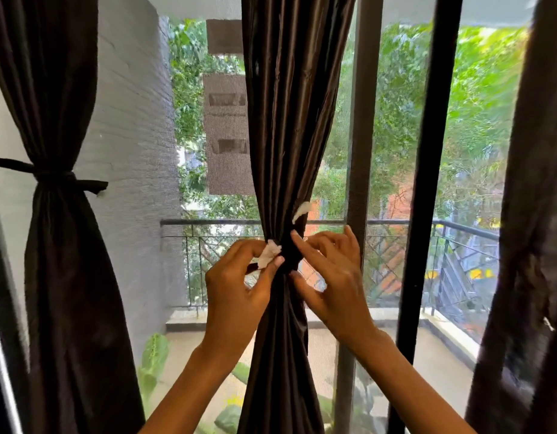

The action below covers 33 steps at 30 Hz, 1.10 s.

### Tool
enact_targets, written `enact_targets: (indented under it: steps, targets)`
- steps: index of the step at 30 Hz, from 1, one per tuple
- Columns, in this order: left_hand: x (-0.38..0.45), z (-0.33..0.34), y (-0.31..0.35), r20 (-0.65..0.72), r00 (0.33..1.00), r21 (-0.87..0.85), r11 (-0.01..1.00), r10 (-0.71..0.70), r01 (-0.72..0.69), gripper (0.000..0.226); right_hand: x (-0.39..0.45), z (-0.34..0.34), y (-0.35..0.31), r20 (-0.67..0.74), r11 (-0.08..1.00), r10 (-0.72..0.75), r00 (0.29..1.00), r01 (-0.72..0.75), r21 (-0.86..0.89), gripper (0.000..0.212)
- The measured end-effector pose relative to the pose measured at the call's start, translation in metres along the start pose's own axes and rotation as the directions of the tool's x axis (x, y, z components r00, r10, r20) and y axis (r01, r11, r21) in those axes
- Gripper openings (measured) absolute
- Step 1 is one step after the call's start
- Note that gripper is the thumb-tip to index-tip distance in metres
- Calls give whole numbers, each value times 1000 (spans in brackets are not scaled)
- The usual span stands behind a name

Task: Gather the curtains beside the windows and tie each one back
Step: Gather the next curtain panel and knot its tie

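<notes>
A dark brown middle curtain (294,120) hangs in front of the window, bunched tight at waist height. A white strip of cloth (269,253) wraps the bunch, and its other end (301,211) sticks up on the right. My left hand (236,292) pinches the white strip's left end between thumb and fingers. My right hand (330,277) is on the bunch's right side, its fingers curled at the wrap. The left curtain (61,245) is held in by a dark tie (56,178). The right curtain (531,245) hangs loose.
Black window frame bars (427,183) and a grey bar (360,151) stand right of the middle curtain. Beyond the mesh screen are a balcony railing (208,222), a white brick wall (129,120), green trees and leafy plants (155,355) low down.
</notes>
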<state>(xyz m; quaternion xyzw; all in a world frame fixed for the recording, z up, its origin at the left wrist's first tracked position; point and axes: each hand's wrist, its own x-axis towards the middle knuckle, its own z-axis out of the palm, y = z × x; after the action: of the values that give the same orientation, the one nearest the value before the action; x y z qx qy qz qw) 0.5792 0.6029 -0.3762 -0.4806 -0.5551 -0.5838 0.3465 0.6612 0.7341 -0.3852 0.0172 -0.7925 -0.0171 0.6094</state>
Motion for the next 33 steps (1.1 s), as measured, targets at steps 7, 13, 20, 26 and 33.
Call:
enact_targets:
  steps: [7,13,20,26,33]
  targets:
    - [-1,-4,-5,32,999,-45,999,5,-4,14,-4,12,-4,-156,978,-14,988,-19,-208,24]
    - [2,-5,-7,54,998,-117,993,-28,34,14,-3,20,5,-159,985,-95,983,69,-158,18]
    - [4,-5,-10,55,996,-196,977,-76,85,16,0,21,4,-161,1000,-3,987,7,25,30]
    - [8,0,-18,3,996,-119,989,-87,87,15,-2,26,1,-166,978,143,976,-114,174,25]
    - [14,11,-14,52,972,-177,956,-229,234,16,2,12,5,-109,998,51,993,-47,36,38]
